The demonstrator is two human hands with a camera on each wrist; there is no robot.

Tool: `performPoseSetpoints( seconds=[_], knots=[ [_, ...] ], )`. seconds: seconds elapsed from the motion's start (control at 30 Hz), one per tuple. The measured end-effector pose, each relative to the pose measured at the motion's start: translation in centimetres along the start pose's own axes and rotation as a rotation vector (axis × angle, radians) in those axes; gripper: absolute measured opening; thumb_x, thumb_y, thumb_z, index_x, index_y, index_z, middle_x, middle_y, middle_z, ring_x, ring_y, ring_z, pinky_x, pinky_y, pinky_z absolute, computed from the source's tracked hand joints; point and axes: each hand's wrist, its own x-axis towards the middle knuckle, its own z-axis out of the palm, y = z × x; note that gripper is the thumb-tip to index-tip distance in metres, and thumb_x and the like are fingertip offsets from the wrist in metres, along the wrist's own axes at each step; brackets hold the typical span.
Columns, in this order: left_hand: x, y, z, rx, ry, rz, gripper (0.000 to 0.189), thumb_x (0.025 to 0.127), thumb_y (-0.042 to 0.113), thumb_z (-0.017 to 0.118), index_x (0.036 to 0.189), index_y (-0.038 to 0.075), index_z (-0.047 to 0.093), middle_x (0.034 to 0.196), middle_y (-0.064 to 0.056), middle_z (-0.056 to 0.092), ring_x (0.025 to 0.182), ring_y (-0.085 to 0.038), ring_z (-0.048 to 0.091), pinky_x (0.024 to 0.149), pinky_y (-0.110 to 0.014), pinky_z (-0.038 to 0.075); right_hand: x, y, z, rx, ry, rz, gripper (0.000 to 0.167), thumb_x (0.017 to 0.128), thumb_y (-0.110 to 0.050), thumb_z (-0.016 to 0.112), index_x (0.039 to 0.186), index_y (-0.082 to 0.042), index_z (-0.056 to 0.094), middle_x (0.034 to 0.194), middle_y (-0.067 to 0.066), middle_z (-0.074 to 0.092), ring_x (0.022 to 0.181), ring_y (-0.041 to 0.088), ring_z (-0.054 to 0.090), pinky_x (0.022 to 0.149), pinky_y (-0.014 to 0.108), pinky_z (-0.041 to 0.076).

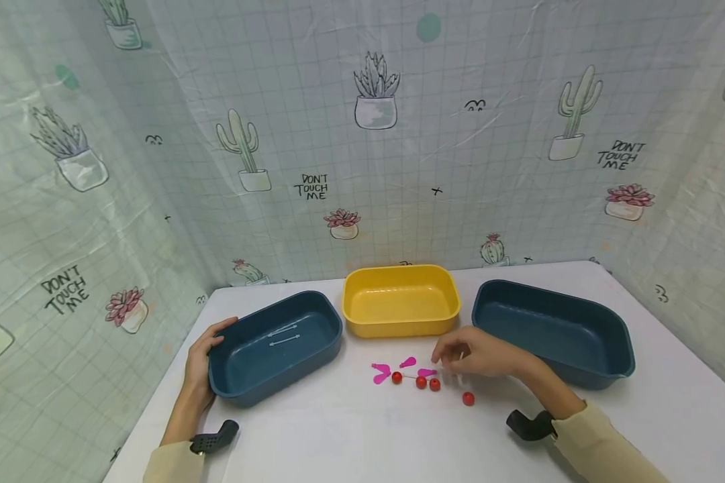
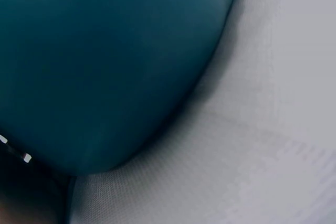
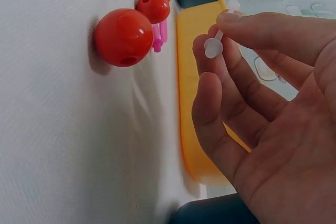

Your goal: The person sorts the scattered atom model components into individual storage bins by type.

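Head looking down, right wrist close, beads (image 1: 421, 382) shared

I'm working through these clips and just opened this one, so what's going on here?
A person's right hand pinches a small white stick with knobbed ends above the table. The left hand touches the rim of the left blue bin, where two similar sticks lie. Four red beads and some pink pieces are on the table, in front of a yellow bin. A second blue bin stands on the right.
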Motion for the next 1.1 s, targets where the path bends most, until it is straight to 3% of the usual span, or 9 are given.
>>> performPoseSetpoints(
  seconds=[0.4, 0.77, 1.1],
  knots=[
    [-0.1, 0.1, 0.1, 0.008, 0.000, 0.002, 0.053, 0.109, 0.015, 0.022, 0.159, 0.014, 0.040, 0.167, 0.000, 0.034, 0.156, -0.019, 0.026, 0.102, -0.009, 0.037, -0.2, -0.5, -0.1, 0.037, 0.003, -0.013, 0.018, 0.094, -0.005, 0.069, 0.112, -0.002, 0.073, 0.091, 0.013, 0.069, 0.080, 0.015, 0.062, 0.075, 0.020, 0.055],
    [-0.3, 0.0, 0.1, -0.003, 0.016, 0.014, 0.051, 0.114, 0.032, 0.023, 0.157, 0.014, 0.043, 0.164, 0.002, 0.038, 0.149, -0.009, 0.036, 0.106, -0.009, 0.038, 0.1, -0.5, 0.0, 0.017, 0.010, -0.038, 0.019, 0.095, -0.009, 0.069, 0.113, -0.002, 0.073, 0.091, 0.009, 0.070, 0.081, 0.013, 0.063, 0.077, 0.021, 0.057],
    [-0.2, 0.1, 0.1, -0.002, 0.013, 0.015, 0.051, 0.114, 0.032, 0.022, 0.158, 0.014, 0.042, 0.165, 0.001, 0.037, 0.151, -0.010, 0.034, 0.107, -0.008, 0.038, 1.1, -1.5, 0.2, 0.023, -0.008, -0.043, 0.019, 0.096, -0.008, 0.068, 0.113, -0.002, 0.073, 0.092, 0.010, 0.069, 0.081, 0.016, 0.064, 0.077, 0.022, 0.058]
  ],
)
